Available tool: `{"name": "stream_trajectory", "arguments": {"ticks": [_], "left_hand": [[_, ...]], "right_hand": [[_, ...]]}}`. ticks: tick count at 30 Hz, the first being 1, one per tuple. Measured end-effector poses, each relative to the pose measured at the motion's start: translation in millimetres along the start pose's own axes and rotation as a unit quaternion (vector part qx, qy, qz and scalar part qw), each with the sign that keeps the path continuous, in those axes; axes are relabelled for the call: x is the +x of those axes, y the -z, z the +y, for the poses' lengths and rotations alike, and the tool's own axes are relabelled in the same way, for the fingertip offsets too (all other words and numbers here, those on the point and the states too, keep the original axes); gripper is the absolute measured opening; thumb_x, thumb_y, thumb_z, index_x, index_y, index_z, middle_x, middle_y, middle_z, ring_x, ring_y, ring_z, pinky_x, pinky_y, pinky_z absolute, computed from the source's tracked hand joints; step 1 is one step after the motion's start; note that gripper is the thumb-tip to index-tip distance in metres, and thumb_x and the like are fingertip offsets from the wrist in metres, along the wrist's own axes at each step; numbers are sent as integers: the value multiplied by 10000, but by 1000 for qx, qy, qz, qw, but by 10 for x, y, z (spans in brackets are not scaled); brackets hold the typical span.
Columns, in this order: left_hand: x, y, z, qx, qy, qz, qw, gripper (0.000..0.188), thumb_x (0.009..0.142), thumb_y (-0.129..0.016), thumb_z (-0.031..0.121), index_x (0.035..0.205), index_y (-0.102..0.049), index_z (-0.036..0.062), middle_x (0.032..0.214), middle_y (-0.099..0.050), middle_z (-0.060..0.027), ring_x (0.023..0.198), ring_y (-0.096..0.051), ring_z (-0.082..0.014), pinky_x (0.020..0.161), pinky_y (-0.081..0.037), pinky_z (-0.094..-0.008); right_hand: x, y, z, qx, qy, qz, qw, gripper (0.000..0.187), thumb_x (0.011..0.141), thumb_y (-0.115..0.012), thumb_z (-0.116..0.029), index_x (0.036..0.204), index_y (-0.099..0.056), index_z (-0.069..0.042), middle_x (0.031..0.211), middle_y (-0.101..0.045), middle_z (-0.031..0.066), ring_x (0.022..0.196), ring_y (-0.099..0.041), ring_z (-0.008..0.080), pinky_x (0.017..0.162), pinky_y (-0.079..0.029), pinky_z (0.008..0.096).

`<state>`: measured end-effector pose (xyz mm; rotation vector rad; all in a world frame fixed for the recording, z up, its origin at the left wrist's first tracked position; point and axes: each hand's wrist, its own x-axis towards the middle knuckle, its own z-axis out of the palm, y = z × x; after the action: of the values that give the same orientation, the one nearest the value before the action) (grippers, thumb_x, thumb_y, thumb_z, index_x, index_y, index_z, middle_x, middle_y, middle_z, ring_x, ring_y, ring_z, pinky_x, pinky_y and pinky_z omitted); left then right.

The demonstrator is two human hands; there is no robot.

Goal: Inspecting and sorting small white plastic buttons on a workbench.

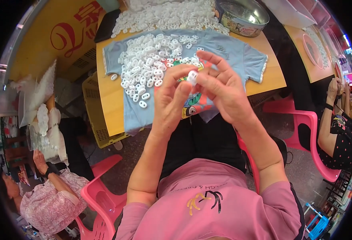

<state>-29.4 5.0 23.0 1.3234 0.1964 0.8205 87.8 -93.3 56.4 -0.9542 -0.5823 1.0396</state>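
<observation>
Above the near part of the table, my left hand [168, 102] and my right hand [227, 90] meet around a small white two-hole plastic piece [192, 76]. Left thumb and index finger pinch it from one side, while my right thumb presses at its other side. The other right fingers are raised and curled, partly hidden. Beyond my hands, a heap of similar white pieces [144, 62] lies on a light blue T-shirt [251, 60] with a colourful print, spread over the table. Several loose ones lie at the heap's near edge.
More white pieces [164, 18] cover the table's [272, 76] far end. A round metal tin [242, 28] stands far right, a dark flat object [107, 26] far left. Below is a yellow crate [94, 108]. Pink chairs [106, 192] and other people [56, 196] flank me.
</observation>
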Motion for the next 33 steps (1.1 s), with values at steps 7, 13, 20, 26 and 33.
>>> {"name": "stream_trajectory", "arguments": {"ticks": [7,13,20,26,33], "left_hand": [[-194,25,-36,-30,-28,-50,998,446,994,-490,403,1183,-600,15,1242,-551,-110,1228,-469,-223,1042,-363,-374],[-274,42,-76,-130,-24,-49,990,353,981,-539,341,1083,-627,15,1135,-601,-110,1232,-487,-269,1014,-406,-384],[-341,112,-47,-112,-18,-28,993,306,978,-557,290,1091,-631,15,1121,-602,-118,1164,-533,-266,971,-438,-369],[-321,681,481,180,-37,64,981,285,970,-559,148,1204,-604,-8,1082,-603,-76,927,-571,-121,854,-465,-264],[-498,2317,548,354,53,303,883,311,941,-615,110,1231,-602,0,874,-543,31,785,-555,-52,753,-484,-205]], "right_hand": [[-155,-166,188,132,-65,-12,989,670,924,-627,-82,1484,-260,-103,1192,-565,89,1056,-593,159,875,-517,318],[-209,-196,296,150,-75,-28,985,702,921,-631,-68,1495,-227,-110,1206,-530,80,1114,-563,162,916,-498,323],[-220,-260,348,137,-61,-31,988,703,928,-623,-69,1501,-218,-107,1176,-548,72,1066,-573,143,900,-494,309],[-116,-97,166,-111,-7,-36,993,503,959,-581,-100,1419,-394,-18,1001,-645,51,854,-593,97,787,-482,247],[128,459,127,-470,98,22,877,229,934,-599,-56,1148,-640,13,969,-655,40,861,-601,85,746,-497,244]]}}
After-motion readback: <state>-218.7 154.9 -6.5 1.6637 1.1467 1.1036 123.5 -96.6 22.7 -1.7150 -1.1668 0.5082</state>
